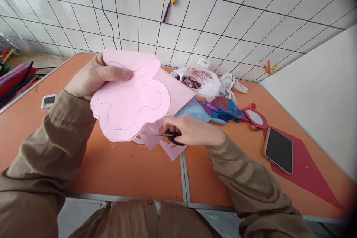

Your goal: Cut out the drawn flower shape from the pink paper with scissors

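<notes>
My left hand (93,76) is closed on the top edge of a pink paper cut-out (131,106) with a pencilled curvy outline, holding it up above the orange table (125,171). Just right of the cut-out's lower edge, my right hand (192,130) grips black-handled scissors (169,135) whose blades point left toward the pink paper. More pink paper sheets and offcuts (175,93) lie underneath on the table.
A phone (279,150) lies on a red paper sheet (309,171) at the right. Behind the hands are a white plastic bag (199,80), colourful paper (223,109) and a small red-framed mirror (255,118). Pipe cleaners (13,78) sit at far left. A tiled wall stands behind.
</notes>
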The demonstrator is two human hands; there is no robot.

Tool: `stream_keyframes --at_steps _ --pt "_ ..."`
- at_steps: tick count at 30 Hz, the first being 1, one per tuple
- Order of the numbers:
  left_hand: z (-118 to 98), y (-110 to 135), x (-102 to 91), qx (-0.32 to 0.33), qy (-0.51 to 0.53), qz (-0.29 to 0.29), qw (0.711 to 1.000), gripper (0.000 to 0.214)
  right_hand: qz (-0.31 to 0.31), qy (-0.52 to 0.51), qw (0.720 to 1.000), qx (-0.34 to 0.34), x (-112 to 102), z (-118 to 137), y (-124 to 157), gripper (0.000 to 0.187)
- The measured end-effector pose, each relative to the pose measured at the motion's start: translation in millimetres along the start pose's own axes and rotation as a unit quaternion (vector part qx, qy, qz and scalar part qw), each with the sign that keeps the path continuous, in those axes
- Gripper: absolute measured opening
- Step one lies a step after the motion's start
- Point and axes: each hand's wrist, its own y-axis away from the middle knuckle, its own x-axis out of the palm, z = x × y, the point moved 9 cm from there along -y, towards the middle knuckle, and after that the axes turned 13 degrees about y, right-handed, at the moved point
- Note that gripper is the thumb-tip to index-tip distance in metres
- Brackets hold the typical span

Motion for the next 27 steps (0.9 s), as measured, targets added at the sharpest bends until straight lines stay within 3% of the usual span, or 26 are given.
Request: stream_keyframes --at_steps 4,10,15,20,23,25,27 --pt "17.0 1.8 17.3 -0.050 0.019 0.030 0.998 0.011 0.002 0.171 0.985 -0.005 22.5 22.1 -6.8 0.014" --pt "34.6 1.6 30.3 -0.079 0.001 0.079 0.994 0.006 0.033 0.260 0.965 -0.019 42.3 31.7 -10.2 0.016" --pt "44.2 -1.7 36.0 -0.091 0.021 0.116 0.989 0.006 0.074 0.171 0.982 -0.007 48.7 21.6 -14.8 0.026" --pt "52.6 -8.9 33.3 -0.087 0.027 0.130 0.987 0.006 0.106 0.046 0.993 -0.034 47.7 16.9 -14.2 0.016" --pt "56.1 -10.9 31.2 -0.086 0.033 0.126 0.988 0.006 -0.016 -0.127 0.992 -0.017 20.7 5.8 -15.7 0.001" --pt "58.4 -11.9 30.6 -0.086 0.030 0.122 0.988 0.006 -0.127 -0.214 0.968 0.017 -1.5 -10.9 -13.5 0.014" --pt "61.8 -13.3 30.5 -0.085 0.027 0.122 0.989 0.008 -0.224 -0.295 0.927 0.056 -20.0 -29.0 -7.4 0.029"
